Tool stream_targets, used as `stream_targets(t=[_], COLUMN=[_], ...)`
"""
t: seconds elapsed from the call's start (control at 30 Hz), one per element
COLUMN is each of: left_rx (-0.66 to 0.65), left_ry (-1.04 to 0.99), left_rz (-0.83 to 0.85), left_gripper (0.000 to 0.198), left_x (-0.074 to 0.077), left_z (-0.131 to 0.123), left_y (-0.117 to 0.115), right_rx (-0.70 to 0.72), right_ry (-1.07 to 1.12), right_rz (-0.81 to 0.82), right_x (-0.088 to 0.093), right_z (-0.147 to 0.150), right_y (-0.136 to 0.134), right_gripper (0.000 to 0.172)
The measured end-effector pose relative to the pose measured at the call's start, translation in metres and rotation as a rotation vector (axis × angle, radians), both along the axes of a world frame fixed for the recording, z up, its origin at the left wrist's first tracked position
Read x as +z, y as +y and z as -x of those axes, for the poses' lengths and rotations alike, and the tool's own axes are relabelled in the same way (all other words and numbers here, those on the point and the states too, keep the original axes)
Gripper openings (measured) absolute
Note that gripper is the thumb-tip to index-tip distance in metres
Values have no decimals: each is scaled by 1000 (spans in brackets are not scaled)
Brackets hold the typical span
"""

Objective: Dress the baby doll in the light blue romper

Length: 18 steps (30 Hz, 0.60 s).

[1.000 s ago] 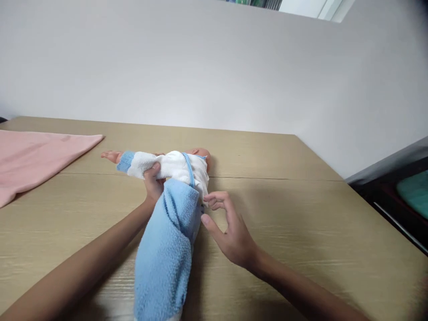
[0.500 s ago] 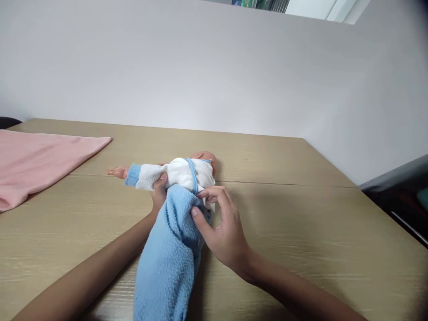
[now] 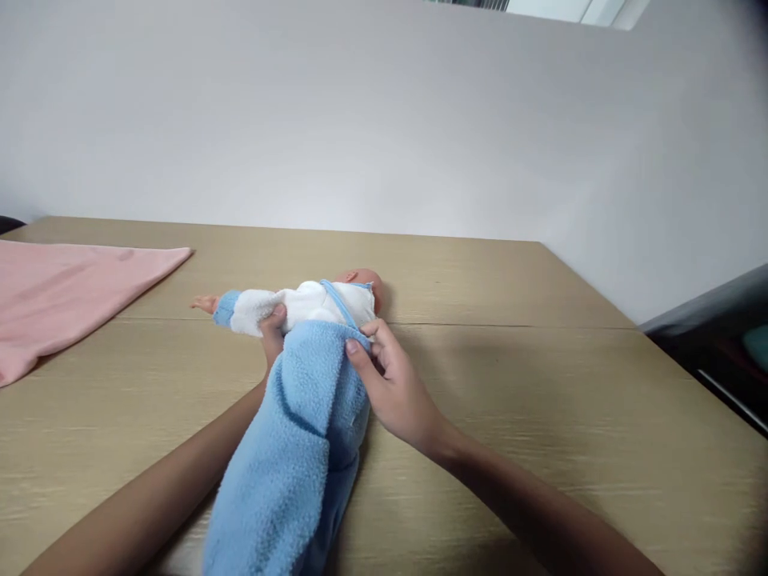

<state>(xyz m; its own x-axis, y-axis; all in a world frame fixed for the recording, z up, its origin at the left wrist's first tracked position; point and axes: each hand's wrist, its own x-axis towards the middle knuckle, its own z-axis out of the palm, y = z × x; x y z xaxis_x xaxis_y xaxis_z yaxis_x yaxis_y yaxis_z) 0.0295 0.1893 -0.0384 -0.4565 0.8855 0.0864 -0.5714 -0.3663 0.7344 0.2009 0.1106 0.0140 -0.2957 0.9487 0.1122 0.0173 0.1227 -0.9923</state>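
A baby doll (image 3: pixel 312 306) in a white fleece top with blue trim lies on the table, its head away from me and one arm stretched to the left. Blue fleece trousers (image 3: pixel 282 472) cover its legs and reach toward me. My left hand (image 3: pixel 274 330) grips the doll at its left side by the sleeve, thumb on top and the other fingers hidden beneath. With thumb and fingers, my right hand (image 3: pixel 393 384) pinches the waistband of the trousers on the right, where a thin blue strap (image 3: pixel 339 302) runs up across the top.
A pink cloth (image 3: pixel 78 296) lies spread on the left of the wooden table (image 3: pixel 510 400). A pale wall (image 3: pixel 300 120) rises behind the table's far edge. Something dark (image 3: pixel 714 344) stands beyond the right edge.
My right hand has closed on the waistband and moved slightly up. The waistband now sits higher and flatter over the top, and the doll has shifted a little left in view.
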Motion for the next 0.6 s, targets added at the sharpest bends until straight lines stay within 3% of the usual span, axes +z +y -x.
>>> stream_targets(t=[0.07, 0.2, 0.33, 0.47, 0.6], left_rx=[-18, -107, -117, -93, 2], left_ry=[-84, -250, -352, -334, -199], left_rz=[3, 48, 100, 79, 45], left_gripper=[24, 25, 32, 36, 27], left_x=[8, 20, 24, 21, 18], left_z=[-5, -7, -5, -2, 1], left_y=[-4, -5, 0, 3, 4], right_rx=[13, -75, -250, -254, -180], right_ry=[-54, -272, -355, -198, -137], right_rz=[8, -199, -360, -266, -152], right_x=[-1, -6, -31, -55, -56], right_z=[-1, -11, -17, -13, -15], right_y=[4, -5, -28, -35, -18], right_gripper=[28, 24, 15, 17, 24])
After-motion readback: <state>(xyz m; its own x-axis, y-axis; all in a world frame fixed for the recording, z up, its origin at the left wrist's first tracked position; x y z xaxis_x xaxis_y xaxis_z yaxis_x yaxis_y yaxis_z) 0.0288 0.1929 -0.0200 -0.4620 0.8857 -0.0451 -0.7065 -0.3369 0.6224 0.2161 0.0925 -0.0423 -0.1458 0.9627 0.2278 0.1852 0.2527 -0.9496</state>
